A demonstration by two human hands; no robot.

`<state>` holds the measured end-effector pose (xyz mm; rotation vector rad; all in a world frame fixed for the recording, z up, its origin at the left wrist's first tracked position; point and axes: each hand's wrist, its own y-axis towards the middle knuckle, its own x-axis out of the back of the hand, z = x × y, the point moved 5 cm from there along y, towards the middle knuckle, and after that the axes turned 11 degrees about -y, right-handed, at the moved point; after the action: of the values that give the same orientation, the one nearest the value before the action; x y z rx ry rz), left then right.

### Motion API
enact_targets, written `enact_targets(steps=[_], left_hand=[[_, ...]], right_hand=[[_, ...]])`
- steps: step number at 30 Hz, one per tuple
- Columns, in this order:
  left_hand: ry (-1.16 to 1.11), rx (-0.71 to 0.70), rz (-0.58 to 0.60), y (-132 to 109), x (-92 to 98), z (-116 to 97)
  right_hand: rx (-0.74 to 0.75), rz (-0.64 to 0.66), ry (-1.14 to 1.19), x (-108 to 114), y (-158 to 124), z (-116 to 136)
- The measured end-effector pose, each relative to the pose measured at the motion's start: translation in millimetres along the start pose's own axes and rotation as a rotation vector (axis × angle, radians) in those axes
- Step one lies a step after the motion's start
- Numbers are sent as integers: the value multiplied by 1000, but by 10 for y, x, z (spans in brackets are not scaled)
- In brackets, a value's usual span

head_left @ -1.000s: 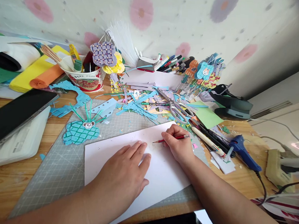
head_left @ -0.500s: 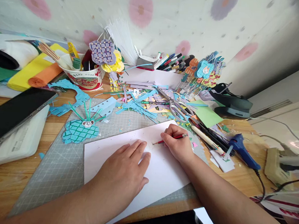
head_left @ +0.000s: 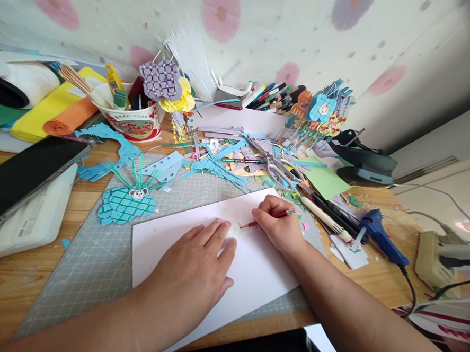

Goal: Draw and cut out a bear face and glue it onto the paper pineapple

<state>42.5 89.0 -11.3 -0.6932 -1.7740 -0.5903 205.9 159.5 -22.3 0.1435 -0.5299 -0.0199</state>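
Observation:
A white sheet of paper point(head_left: 261, 270) lies slanted over a grey cutting mat point(head_left: 69, 285). My left hand point(head_left: 198, 264) rests flat on the sheet with its fingers stretched out. In my right hand point(head_left: 277, 224) a red pencil point(head_left: 284, 213) is pinched, its tip touching the paper just right of my left fingertips. Faint pencil lines show near the tip. To the left of the sheet sits a blue woven paper craft point(head_left: 127, 206) with green strands and a small panda face.
Blue and purple paper scraps point(head_left: 215, 167) and scissors point(head_left: 277, 165) lie behind the sheet. On the right are pens point(head_left: 328, 219) and a corded blue glue gun point(head_left: 384, 238). A phone point(head_left: 28, 179) and a paper tub of tools point(head_left: 137, 122) stand left.
Hardly anything differs. Both hands and the pencil keep their places on the paper; the whole view has shifted very slightly.

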Motion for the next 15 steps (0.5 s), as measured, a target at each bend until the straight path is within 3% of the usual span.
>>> enact_targets(steps=[15], left_hand=[[11, -4, -7, -10, -4, 6]], right_hand=[[-20, 4, 27, 14, 14, -42]])
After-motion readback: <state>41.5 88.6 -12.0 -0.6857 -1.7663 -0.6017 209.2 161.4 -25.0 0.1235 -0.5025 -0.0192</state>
